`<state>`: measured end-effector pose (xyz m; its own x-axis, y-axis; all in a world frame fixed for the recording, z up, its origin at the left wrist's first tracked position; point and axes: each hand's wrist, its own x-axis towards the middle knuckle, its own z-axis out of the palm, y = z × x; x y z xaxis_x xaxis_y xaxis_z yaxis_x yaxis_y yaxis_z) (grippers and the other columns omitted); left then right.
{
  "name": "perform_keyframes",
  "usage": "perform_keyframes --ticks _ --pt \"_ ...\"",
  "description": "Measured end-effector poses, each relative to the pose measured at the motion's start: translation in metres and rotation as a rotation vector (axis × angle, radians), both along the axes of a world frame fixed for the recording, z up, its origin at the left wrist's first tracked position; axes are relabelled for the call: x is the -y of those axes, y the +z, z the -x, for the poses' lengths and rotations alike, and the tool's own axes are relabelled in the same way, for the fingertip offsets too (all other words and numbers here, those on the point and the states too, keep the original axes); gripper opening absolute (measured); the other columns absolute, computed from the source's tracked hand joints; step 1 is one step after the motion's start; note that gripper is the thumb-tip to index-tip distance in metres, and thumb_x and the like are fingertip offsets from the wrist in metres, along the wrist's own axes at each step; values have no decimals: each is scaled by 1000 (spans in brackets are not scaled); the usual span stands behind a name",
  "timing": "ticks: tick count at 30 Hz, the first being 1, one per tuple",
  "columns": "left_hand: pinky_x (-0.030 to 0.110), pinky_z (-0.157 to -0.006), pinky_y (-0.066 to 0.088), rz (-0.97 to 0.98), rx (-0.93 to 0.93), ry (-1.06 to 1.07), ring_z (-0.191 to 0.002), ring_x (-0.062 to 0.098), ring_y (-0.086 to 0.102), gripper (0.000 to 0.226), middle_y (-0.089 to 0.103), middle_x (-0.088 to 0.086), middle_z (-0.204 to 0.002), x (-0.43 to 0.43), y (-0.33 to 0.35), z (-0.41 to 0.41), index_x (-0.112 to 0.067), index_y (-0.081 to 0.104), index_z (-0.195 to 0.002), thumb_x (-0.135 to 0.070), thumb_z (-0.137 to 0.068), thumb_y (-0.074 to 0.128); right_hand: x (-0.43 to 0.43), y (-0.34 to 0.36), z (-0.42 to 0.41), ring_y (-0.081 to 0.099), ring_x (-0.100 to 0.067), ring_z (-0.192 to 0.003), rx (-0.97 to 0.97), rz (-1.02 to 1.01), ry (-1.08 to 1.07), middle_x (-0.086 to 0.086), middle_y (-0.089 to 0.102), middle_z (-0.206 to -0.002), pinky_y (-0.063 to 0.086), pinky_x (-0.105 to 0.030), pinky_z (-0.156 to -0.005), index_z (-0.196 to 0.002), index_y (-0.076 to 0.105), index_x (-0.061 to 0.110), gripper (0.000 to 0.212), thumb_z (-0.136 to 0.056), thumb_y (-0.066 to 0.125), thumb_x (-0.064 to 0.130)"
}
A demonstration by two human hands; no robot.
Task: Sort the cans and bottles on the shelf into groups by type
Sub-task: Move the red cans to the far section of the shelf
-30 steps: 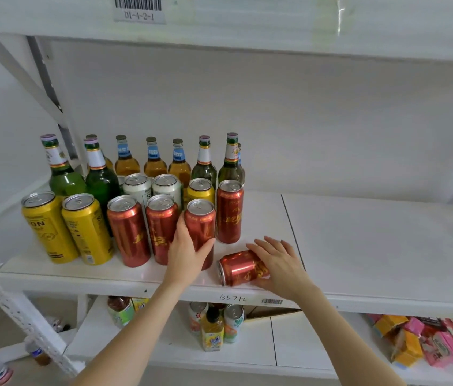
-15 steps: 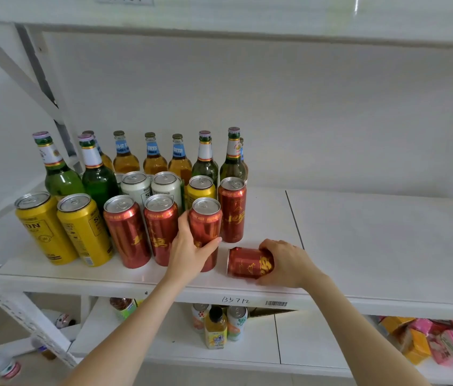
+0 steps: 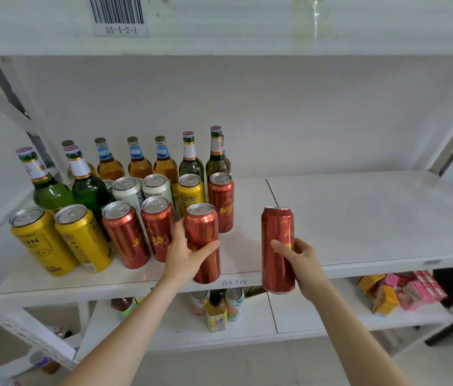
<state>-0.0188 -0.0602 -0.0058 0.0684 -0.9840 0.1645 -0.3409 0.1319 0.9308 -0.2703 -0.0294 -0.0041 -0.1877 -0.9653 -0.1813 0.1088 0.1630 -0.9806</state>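
Observation:
On the white shelf [image 3: 358,218] the drinks crowd the left half. My right hand [image 3: 299,259] grips a red can [image 3: 277,235] upright, lifted in front of the shelf's front edge. My left hand [image 3: 186,257] grips another red can [image 3: 202,232], which also overlaps the front edge. Left of it stand two red cans [image 3: 125,235] and two yellow cans [image 3: 61,240]. Behind are two white cans [image 3: 141,190], one yellow can [image 3: 190,193] and one red can [image 3: 222,201]. Green bottles [image 3: 86,185] and amber bottles [image 3: 139,162] line the back.
The shelf's right half is bare white board. A slanted white brace [image 3: 2,107] crosses the left side. The upper shelf [image 3: 219,26] with a barcode label hangs overhead. The lower shelf holds small bottles [image 3: 215,313] and pink and orange cartons [image 3: 403,291].
My right hand has picked up the red can that lay on its side and turned it upright. My left hand now holds its red can lifted toward the front edge.

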Motion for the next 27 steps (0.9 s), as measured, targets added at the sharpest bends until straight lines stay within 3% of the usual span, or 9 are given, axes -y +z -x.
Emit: perform_keyframes --ticks 2,6,11,15,22,27 --pt "32 -95 46 -22 -19 -26 -100 -12 57 74 60 -22 -113 -6 4 -2 -25 40 -134 -26 -74 84 -12 -2 -3 71 -29 -89 92 -5 -34 -15 70 -97 58 -40 -72 -105 67 9 32 -78 79 22" --pt "38 -95 50 -64 -72 -74 -108 6 61 70 64 -11 -115 -16 7 -2 -29 44 -129 -33 -72 85 -32 -5 -6 71 -30 -93 145 11 -77 -15 71 -101 59 -46 -80 -108 68 11 35 -77 80 21" --pt "32 -89 51 -83 -128 -102 -103 0 58 66 62 -13 -113 -31 13 21 -30 44 -128 -28 -74 83 -51 -5 3 71 -31 -93 167 19 -149 -16 71 -102 58 -43 -77 -110 65 9 42 -74 83 18" --pt "38 -90 53 -102 -144 -115 -107 11 61 70 64 -10 -114 -37 14 49 -35 45 -126 -33 -70 86 -59 2 28 70 -33 -94 145 25 -171 -20 70 -104 59 -46 -80 -107 65 8 39 -73 83 15" --pt "41 -91 53 -107 -165 -87 -105 12 61 82 63 -6 -117 -50 18 128 -34 41 -134 -35 -66 88 -68 11 100 71 -26 -90 76 28 -129 -15 70 -103 57 -35 -68 -109 62 11 42 -73 84 16" --pt "43 -90 54 -143 -178 -66 -102 17 62 81 63 -3 -114 -65 22 192 -35 41 -131 -35 -65 89 -77 13 162 69 -29 -94 35 -7 -109 -14 68 -106 59 -42 -77 -117 59 11 53 -72 85 22"
